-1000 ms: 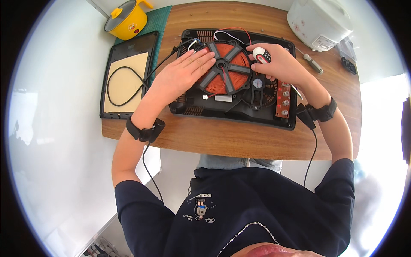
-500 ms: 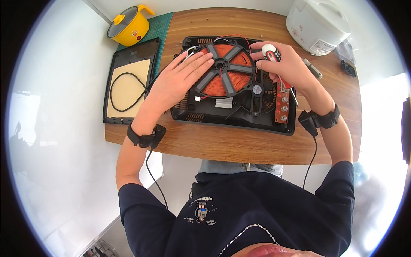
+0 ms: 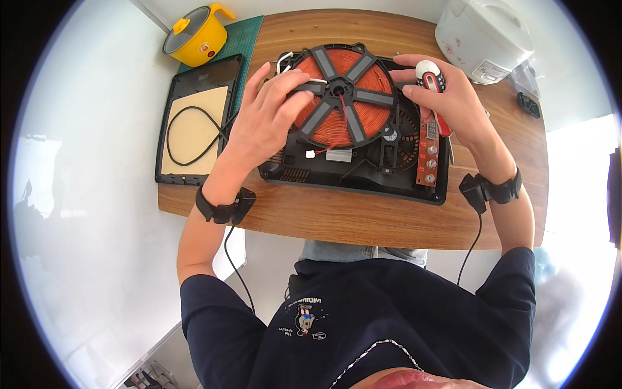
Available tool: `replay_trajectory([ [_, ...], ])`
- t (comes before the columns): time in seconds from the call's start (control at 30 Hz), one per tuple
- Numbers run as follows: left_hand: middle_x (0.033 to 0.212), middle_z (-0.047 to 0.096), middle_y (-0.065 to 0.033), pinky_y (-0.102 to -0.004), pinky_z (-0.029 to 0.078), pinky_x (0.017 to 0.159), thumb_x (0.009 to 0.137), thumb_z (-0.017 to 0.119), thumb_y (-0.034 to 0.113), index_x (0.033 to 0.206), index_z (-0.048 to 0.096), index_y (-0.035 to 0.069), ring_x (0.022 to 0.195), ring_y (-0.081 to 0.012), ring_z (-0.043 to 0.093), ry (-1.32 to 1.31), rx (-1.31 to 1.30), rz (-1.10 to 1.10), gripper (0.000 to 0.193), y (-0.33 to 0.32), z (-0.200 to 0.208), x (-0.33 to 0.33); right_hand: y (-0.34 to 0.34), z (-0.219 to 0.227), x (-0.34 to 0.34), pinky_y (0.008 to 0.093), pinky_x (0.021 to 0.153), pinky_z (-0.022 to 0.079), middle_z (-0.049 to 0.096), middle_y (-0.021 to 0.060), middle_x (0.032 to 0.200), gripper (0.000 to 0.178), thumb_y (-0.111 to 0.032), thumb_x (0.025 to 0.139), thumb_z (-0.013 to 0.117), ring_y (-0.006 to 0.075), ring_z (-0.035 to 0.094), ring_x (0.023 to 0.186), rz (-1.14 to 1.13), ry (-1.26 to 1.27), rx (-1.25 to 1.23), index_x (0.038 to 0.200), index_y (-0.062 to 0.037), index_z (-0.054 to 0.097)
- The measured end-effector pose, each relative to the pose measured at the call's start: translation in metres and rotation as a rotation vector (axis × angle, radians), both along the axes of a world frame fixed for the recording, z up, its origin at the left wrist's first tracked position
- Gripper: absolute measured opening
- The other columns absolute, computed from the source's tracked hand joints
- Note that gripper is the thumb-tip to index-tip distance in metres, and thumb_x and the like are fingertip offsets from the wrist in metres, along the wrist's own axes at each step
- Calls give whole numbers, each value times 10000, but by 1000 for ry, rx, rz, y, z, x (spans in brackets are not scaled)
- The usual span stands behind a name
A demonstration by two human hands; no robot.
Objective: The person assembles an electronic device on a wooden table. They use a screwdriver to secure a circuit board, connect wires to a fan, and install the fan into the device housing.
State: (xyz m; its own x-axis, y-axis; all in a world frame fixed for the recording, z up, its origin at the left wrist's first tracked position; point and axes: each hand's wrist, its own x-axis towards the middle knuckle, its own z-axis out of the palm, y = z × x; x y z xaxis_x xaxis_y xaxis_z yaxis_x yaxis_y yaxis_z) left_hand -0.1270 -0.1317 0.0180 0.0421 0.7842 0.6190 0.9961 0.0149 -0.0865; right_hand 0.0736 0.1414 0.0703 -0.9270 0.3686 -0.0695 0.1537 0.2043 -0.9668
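Note:
A round copper induction coil on a black spoked frame sits raised and tilted above the open black induction cooker base. My left hand has its thumb and bent fingers closed at the coil's left side, and a short white sleeved wire shows at the fingertips. My right hand keeps a red, white and black-handled screwdriver in its grip, while its outstretched fingers reach the coil's right rim. A thin red lead with a white plug hangs from the coil's centre.
Inside the base are a fan and a brown control board. The black cover lies left with a black cable on it, partly over a green mat. A yellow pot and a white rice cooker stand behind.
The coil has risen off the base, shifted slightly right and turned. My left hand went from lying flat on it to gripping its side; my right hand moved a little right with the screwdriver.

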Motion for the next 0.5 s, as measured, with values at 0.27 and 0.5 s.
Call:
replay_trajectory([
  [0.27,1419,627,-81,-567,421,1195,799,689,-39,1342,729,319,1262,-278,635,23,-120,37,652,1,9,16,-6,10,6,219,635,526,772,102,1275,494,-92,967,688,48,596,716,27,-20,69,1449,-3,625],
  [0.5,1456,676,-96,-338,521,862,885,730,79,1378,704,126,983,-235,726,28,155,-55,496,5,9,12,-8,28,10,198,639,523,771,116,1278,493,-87,969,679,31,614,742,18,134,120,1455,-21,632],
])
